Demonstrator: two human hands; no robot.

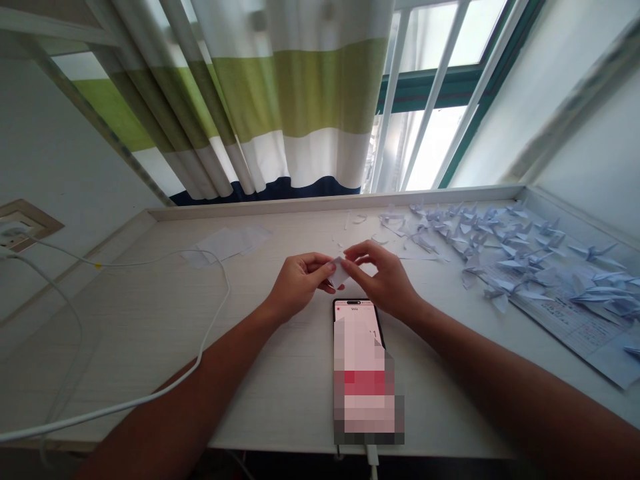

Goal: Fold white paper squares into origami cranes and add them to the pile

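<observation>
Between my two hands is a small folded piece of white paper [339,273], held just above the desk. My left hand [300,280] pinches its left side, thumb in front and fingers behind. On the other side my right hand [383,275] grips the upper right edge between thumb and forefinger. The finer folds are too small to make out. Right below the hands lies a phone [359,347] with its screen lit and partly blurred out. Many folded paper cranes [515,243] are heaped on the right of the desk.
Several flat paper sheets [227,244] lie at the back left. Paper scraps [359,219] are scattered behind my hands. A white cable [220,313] loops over my left forearm from the wall socket [25,223]. Under the cranes is a printed sheet [565,320]. A curtain [300,93] hangs behind the desk.
</observation>
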